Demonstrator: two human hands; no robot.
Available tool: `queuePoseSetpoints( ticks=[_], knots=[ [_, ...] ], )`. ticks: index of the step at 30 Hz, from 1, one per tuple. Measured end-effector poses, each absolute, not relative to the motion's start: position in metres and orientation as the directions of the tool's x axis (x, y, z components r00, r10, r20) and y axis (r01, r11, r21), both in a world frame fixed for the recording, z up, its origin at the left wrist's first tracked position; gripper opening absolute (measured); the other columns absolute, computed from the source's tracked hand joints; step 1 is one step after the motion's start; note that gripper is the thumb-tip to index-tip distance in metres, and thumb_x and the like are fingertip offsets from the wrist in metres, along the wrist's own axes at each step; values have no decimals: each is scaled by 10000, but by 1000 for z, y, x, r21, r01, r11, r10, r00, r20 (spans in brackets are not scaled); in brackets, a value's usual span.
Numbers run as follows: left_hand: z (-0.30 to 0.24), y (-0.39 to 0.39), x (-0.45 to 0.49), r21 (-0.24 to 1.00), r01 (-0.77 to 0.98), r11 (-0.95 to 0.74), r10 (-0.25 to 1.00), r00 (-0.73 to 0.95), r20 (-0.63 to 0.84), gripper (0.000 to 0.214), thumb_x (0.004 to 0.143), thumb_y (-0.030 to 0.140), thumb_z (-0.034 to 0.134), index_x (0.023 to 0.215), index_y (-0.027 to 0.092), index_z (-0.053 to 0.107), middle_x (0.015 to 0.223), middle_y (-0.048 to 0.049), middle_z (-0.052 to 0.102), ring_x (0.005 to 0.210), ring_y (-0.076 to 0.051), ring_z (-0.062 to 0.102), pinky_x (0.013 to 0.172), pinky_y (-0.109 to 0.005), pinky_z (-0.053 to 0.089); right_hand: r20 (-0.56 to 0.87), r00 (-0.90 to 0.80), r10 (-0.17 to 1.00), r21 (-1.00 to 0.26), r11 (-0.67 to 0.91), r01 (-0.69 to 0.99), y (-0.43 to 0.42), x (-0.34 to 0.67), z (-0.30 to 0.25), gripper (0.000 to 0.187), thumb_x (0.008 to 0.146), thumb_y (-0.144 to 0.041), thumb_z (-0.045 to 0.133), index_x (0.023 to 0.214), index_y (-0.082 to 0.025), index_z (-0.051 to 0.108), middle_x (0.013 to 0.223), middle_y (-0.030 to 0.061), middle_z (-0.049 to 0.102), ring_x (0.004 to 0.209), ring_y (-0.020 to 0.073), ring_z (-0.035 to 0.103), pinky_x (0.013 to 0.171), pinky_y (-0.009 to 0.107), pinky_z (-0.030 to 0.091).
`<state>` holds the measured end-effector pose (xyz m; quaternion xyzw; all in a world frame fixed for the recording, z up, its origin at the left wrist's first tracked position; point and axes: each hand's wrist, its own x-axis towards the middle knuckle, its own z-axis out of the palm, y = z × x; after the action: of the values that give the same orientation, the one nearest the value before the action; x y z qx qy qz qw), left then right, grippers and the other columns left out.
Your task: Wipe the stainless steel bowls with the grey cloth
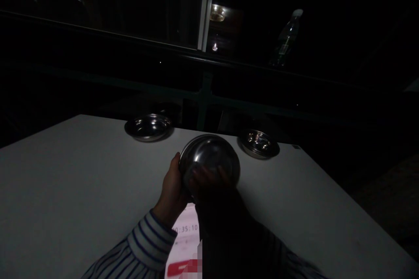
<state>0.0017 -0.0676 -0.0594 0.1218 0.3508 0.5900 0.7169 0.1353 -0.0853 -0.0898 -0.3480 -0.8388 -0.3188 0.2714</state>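
Note:
A shiny steel bowl [218,150] is held up above the table, tilted; I cannot tell whether its inside or its outside faces me. At its left edge, my left hand [172,187] grips the rim, thumb along the side. My right hand [207,178] lies across the lower face of the bowl with its fingers apart. Deep shadow hides the palm, so whatever may be under it does not show. Below the hands, a lit screen [186,235] with timer digits is partly covered by my arms.
On the white table [81,183], a wide steel dish [149,128] stands at the back left edge and a smaller steel bowl [259,144] at the back right. Beyond, a clear plastic bottle [288,37] with a white cap stands by a dark window.

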Motion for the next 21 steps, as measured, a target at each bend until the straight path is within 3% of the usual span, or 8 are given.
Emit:
queuePoseSetpoints(
  ticks=[2,4,6,8,10,12,17,21],
  knots=[
    [-59,-69,2,595,-756,274,935,66,-347,286,830,321,458,719,114,621,537,-24,626,454,-127,568,476,-228,471,657,-599,458,312,558,769,-84,135,-80,406,885,-250,367,1270,-147,440,1305,98,495,1286,218,323,1075,470,179],
    [-58,-70,3,613,-753,239,946,36,-323,274,824,315,466,734,112,627,552,-23,634,495,-135,589,520,-234,485,629,-459,627,189,449,873,-82,138,-67,440,894,-211,307,1301,-67,392,1361,146,417,1291,236,317,1063,476,217],
    [-56,-71,3,623,-750,223,951,26,-309,257,819,304,476,748,111,630,584,-28,647,551,-147,612,578,-246,498,642,-370,671,120,389,913,-81,139,-62,466,890,-193,287,1308,-1,360,1367,182,395,1286,247,323,1046,465,265],
    [-55,-72,3,610,-752,248,944,44,-328,260,824,299,469,729,114,623,583,-34,647,554,-150,615,585,-252,499,657,-437,615,190,425,885,-85,135,-65,451,881,-197,331,1289,-17,396,1343,177,431,1281,261,328,1037,471,275],
    [-55,-72,2,589,-754,290,931,79,-357,282,833,310,455,707,117,617,559,-35,636,518,-146,600,551,-251,491,647,-562,515,295,511,807,-90,130,-72,417,875,-138,348,1286,-130,426,1299,103,502,1269,200,354,1060,440,244],
    [-56,-72,2,586,-756,292,932,88,-350,298,837,319,449,700,117,619,549,-35,630,502,-143,590,536,-250,486,630,-579,518,273,550,789,-90,128,-72,397,881,-161,357,1267,-175,449,1294,67,512,1278,184,340,1079,443,205],
    [-60,-71,3,620,-750,231,940,8,-341,267,809,336,500,772,115,645,585,-27,647,525,-142,596,549,-247,485,659,-357,662,78,411,908,-83,134,-66,475,889,-211,287,1306,6,358,1373,185,385,1304,251,287,1052,469,251],
    [-61,-72,1,577,-756,309,926,101,-363,308,824,355,469,715,116,629,544,-28,623,473,-128,570,494,-231,459,636,-627,450,297,608,737,-90,129,-74,402,890,-264,358,1273,-171,440,1304,64,501,1291,203,309,1089,451,160]
  ],
)
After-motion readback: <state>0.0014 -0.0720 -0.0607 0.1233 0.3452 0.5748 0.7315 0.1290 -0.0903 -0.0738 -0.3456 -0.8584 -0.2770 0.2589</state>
